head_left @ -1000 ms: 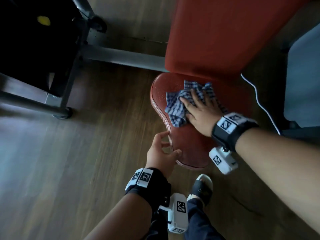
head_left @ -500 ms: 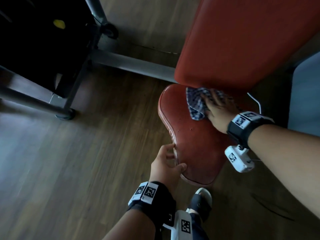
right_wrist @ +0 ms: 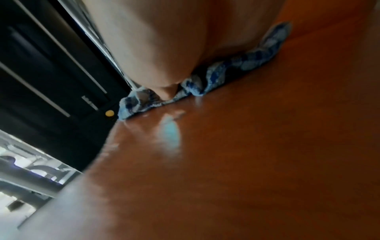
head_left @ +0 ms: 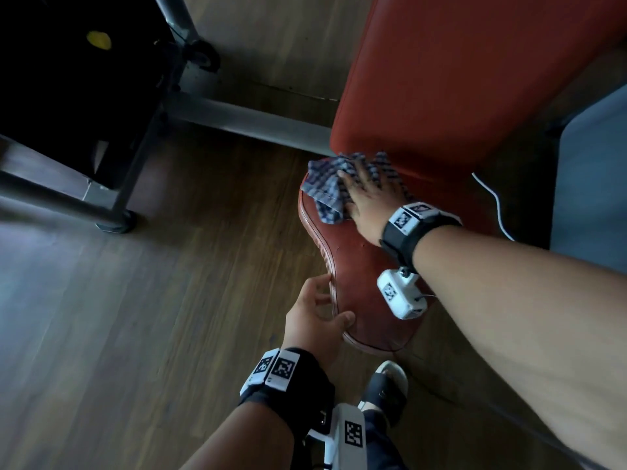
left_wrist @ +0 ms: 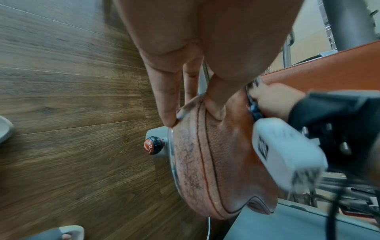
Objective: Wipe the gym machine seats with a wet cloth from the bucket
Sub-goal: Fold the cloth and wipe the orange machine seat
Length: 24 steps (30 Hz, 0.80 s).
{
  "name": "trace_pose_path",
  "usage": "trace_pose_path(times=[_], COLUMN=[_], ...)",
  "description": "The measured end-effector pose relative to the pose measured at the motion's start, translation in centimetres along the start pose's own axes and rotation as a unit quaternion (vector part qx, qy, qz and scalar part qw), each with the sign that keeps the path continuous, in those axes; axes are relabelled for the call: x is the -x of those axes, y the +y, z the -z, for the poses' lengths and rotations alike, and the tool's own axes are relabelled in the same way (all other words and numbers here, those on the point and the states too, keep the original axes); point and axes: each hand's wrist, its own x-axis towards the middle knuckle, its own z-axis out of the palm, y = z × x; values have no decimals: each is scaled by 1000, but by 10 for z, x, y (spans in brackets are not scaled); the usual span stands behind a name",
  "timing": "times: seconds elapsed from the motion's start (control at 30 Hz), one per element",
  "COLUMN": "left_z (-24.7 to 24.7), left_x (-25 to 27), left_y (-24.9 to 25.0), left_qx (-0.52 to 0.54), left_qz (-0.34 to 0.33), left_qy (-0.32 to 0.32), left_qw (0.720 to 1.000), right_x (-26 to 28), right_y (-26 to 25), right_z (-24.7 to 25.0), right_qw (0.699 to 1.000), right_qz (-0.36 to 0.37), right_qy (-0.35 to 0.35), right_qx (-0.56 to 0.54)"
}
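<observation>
Floor: dark wood planks (head_left: pixel 118 317), gym frame tubing (head_left: pixel 237 120) crossing behind; dim light.
Seat: red padded seat (head_left: pixel 366 293), narrow at the near end, wider toward the tilted backrest (head_left: pixel 475 79). Stitched seam runs round its edge.
Cloth: blue checked cloth (head_left: pixel 330 189) bunched at the seat's far left corner, touching the foot of the backrest. Probably pushed there to reach the crease where grime collects.
Right hand: right hand (head_left: pixel 369 195) lies flat on the cloth, fingers straight and spread, pressing rather than gripping. A flat palm spreads pressure for wiping.
Left hand: left hand (head_left: pixel 315 320) clasps the seat's near left edge, thumb on top, fingers curled beneath the rim. Likely bracing the body and steadying the pad against the wiping push.
Sheen: wet-looking glint on the seat behind the cloth, in the right wrist view.
Knob: adjustment knob (left_wrist: pixel 153 145) under the seat, untouched.
Bucket: not in view.
Stage: mid-wipe, I judge; near half of seat may need a pass.
</observation>
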Motion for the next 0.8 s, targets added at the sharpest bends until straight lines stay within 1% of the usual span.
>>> trace_pose_path(times=[0.03, 0.13, 0.23, 0.3, 0.37, 0.43, 0.5, 0.6, 0.67, 0.73, 0.8], left_z=[0, 1, 1, 1, 1, 0, -1, 1, 3, 3, 1], left_x=[0, -1, -2, -2, -2, -3, -4, -3, -4, -4, -4], left_y=[0, 1, -1, -1, -3, -3, -5, -6, -7, -7, -8], left_qx=[3, 10, 16, 10, 3, -3, -9, -25, -29, -28, -10], left_qz=[0, 0, -2, -7, -12, -11, -9, -20, -31, -30, -15], left_qy=[0, -1, -2, -2, 1, 3, 4, 3, 3, 4, 10], left_qw=[1000, 1000, 1000, 1000, 1000, 1000, 1000, 999, 999, 999, 1000], right_x=[4, 28, 51, 53, 43, 21, -5, -31, -38, -36, -27], right_y=[18, 67, 88, 80, 60, 33, 0, -53, -74, -72, -48], right_z=[-3, -5, -3, 6, 18, 22, 19, 20, 22, 25, 24], right_qw=[1000, 998, 996, 991, 985, 992, 997, 995, 993, 994, 996], right_qz=[-6, -60, -85, -105, -111, -78, -50, -17, 3, 23, 65], right_qy=[7, 9, 15, 8, 10, 10, -11, -78, -110, -100, -54], right_qx=[-4, -15, -25, -79, -129, -100, -65, -56, -48, -39, -34])
